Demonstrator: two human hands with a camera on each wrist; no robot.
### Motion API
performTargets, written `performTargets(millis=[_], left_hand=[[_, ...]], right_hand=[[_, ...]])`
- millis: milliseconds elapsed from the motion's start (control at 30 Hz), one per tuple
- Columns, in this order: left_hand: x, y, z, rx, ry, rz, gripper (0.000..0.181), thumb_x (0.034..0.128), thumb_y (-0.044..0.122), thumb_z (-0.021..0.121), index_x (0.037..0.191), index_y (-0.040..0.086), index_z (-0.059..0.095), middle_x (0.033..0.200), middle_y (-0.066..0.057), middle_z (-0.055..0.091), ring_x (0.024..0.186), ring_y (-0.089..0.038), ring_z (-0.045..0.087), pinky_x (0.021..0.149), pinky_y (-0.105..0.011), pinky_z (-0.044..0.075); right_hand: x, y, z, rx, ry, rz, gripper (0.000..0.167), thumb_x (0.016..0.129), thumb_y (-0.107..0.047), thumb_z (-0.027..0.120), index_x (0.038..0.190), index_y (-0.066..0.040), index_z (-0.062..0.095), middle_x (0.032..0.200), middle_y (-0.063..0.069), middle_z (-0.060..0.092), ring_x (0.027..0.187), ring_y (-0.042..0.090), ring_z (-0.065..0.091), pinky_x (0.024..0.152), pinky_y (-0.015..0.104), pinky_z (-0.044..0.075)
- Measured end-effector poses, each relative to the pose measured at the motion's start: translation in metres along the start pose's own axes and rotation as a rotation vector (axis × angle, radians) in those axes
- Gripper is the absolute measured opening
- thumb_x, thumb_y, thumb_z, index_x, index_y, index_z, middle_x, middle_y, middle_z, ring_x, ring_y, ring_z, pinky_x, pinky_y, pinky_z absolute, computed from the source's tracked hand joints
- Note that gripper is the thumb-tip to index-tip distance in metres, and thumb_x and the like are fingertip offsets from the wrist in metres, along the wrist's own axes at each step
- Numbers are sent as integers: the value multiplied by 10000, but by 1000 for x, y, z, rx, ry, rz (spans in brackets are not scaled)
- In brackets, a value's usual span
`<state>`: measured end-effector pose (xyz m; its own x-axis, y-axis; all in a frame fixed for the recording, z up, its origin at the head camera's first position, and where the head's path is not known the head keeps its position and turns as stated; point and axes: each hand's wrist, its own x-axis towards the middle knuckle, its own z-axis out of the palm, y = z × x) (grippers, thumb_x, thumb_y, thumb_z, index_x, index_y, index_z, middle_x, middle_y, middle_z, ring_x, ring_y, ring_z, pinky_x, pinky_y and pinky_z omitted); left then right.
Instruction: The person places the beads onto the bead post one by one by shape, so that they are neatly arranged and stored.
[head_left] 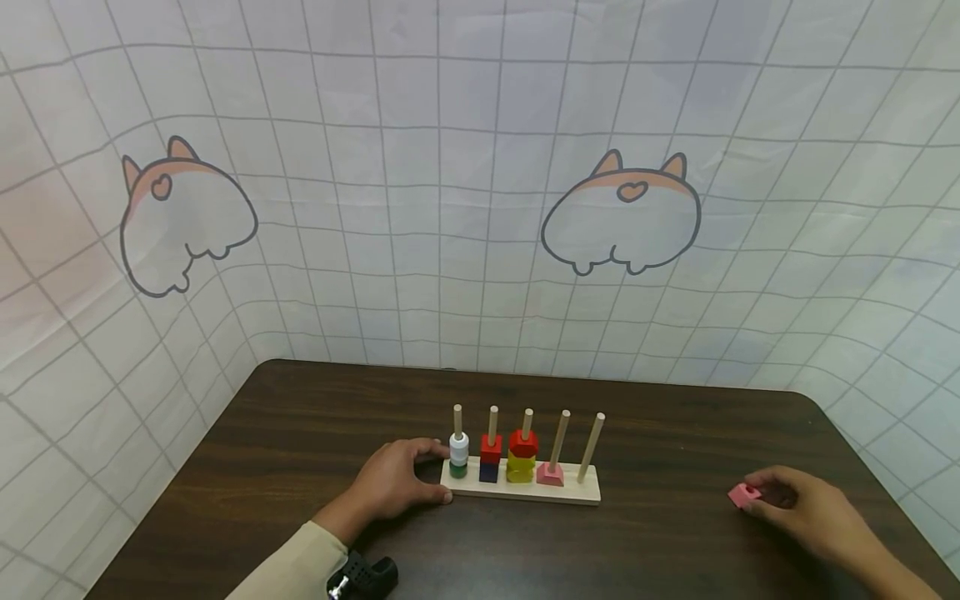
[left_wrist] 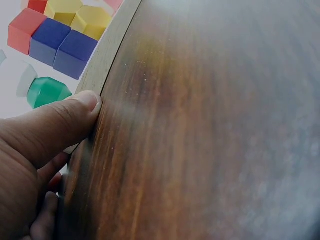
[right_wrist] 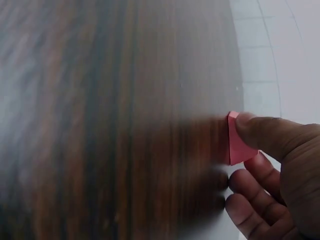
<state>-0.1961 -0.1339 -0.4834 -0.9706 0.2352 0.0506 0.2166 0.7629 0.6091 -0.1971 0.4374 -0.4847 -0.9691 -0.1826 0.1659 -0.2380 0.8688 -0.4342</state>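
A pale wooden peg board (head_left: 525,493) with several upright pegs lies on the table. My left hand (head_left: 393,482) grips its left end, the thumb along the front edge in the left wrist view. From left to right, the pegs carry white and green pieces (head_left: 458,450), red and dark blue blocks (head_left: 490,458), red and yellow pieces (head_left: 522,457), and one pink trapezoid block (head_left: 550,474); the rightmost peg (head_left: 591,448) is bare. Far to the right, my right hand (head_left: 806,508) pinches another pink block (right_wrist: 239,142) with a hole in it, between thumb and fingers.
The dark wooden table (head_left: 660,450) runs back to a white gridded cloth (head_left: 465,208) with cartoon animals, which also hangs along both sides. A black strap device (head_left: 362,575) sits on my left wrist.
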Motion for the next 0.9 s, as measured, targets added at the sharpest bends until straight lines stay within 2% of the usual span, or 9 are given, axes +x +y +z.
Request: performTargets(millis=[267,467,700,900], left_hand=[[0,0,0,5,2,1,531,738,440,920,1209,287,728,1343,-22,656,1261,-300,583,1016,-575,447],[0,2,0,2,-1,-10,527,738,430,921,1206,284,730,1346,-33,654,1262,-308,582,1017,-582,443],[0,2,0,4,-4,-15,528,738,426,923,1207,281,730,1349,-35,652,1262,-308,581,1017,-581,445],[0,2,-1,1,-4,-16,527,736,424,924,1205,282,730,1351,-36,651,1264,-308,580,1019,-581,443]], right_hand=[[6,-13,7,-24,-9,-46,280,828,-308,871,1048,-204,732,892,-112,682,764,4,591,670,309,503],[12,-23,10,-44,18,-83,238,831,-315,869,998,-217,731,982,-23,718,754,101,593,672,414,508],[19,-40,16,-10,-40,-80,230,855,-358,842,1017,-248,722,985,-53,717,703,77,525,669,354,478],[28,-53,21,-4,-24,-117,239,865,-433,824,1018,-285,716,986,-94,702,715,83,508,691,347,472]])
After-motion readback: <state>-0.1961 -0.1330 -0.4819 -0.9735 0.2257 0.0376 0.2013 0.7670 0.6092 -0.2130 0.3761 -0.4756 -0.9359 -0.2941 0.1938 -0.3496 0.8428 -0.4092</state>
